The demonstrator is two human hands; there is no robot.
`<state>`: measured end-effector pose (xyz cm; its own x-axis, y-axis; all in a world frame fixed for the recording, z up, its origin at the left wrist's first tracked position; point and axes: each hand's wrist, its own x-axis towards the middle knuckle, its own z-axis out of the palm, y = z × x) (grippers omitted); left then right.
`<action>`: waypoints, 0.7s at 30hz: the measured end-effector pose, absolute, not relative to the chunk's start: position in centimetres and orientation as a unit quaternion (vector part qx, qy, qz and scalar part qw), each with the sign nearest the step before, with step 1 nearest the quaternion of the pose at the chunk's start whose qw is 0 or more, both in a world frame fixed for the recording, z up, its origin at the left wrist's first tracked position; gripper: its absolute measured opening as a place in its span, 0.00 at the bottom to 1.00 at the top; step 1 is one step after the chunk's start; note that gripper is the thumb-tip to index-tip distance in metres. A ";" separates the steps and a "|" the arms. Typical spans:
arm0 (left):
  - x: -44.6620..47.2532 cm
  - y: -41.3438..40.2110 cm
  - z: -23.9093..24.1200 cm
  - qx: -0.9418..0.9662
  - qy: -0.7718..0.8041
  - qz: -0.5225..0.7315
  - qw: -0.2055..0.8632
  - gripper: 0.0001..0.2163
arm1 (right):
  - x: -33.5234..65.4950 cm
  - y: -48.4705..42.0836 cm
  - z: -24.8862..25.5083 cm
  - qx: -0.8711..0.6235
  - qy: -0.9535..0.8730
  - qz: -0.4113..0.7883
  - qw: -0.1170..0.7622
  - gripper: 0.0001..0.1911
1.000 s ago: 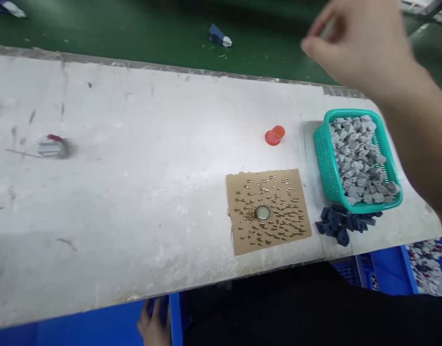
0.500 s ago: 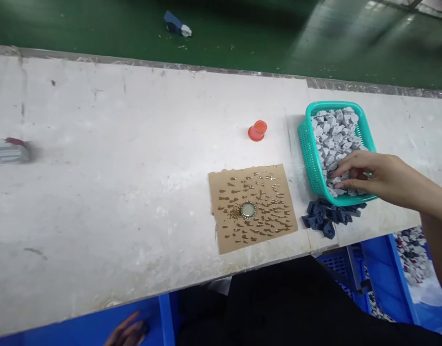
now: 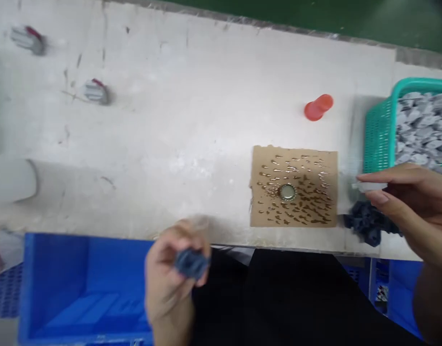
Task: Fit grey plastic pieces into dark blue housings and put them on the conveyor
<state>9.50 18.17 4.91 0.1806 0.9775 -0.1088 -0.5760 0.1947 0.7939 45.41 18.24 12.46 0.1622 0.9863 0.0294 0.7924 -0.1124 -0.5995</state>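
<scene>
My left hand point(image 3: 172, 274) is closed around a dark blue plastic part point(image 3: 192, 263), held over the table's front edge and blurred by motion. Between the thumb and fingertips of my right hand point(image 3: 419, 206) is a small light grey plastic part point(image 3: 371, 186). That hand is just in front of a green basket point(image 3: 378, 132) full of similar grey parts point(image 3: 423, 127). Beneath its fingers lies a pile of dark blue parts point(image 3: 368, 223). Left of the pile, a brown cardboard sheet point(image 3: 258, 180) bears many glossy brown drops, with a bottle cap point(image 3: 287, 192) on it.
An orange-red cup point(image 3: 318, 107) stands behind the cardboard. Two grey and dark red pieces point(image 3: 95, 91) sit at the far left of the white table point(image 3: 192, 129). A blue bin point(image 3: 87, 283) is below the front edge, and a pale rounded object point(image 3: 11, 180) is at left.
My right hand has left the basket with a grey part in its fingers. My left hand has risen from below the table edge with the blue part. The view has shifted left.
</scene>
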 end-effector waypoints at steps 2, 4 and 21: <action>13.0 19.2 5.5 0.303 0.304 0.528 0.733 0.11 | 43.8 18.4 11.8 -0.688 -0.682 0.151 0.194 0.10; 15.3 19.7 5.6 0.265 0.281 0.507 0.770 0.12 | 42.7 18.6 11.0 -0.654 -0.733 0.094 0.160 0.13; 17.5 19.6 4.8 0.241 0.277 0.520 0.771 0.12 | 40.8 20.2 9.9 -0.500 -0.855 0.017 0.133 0.10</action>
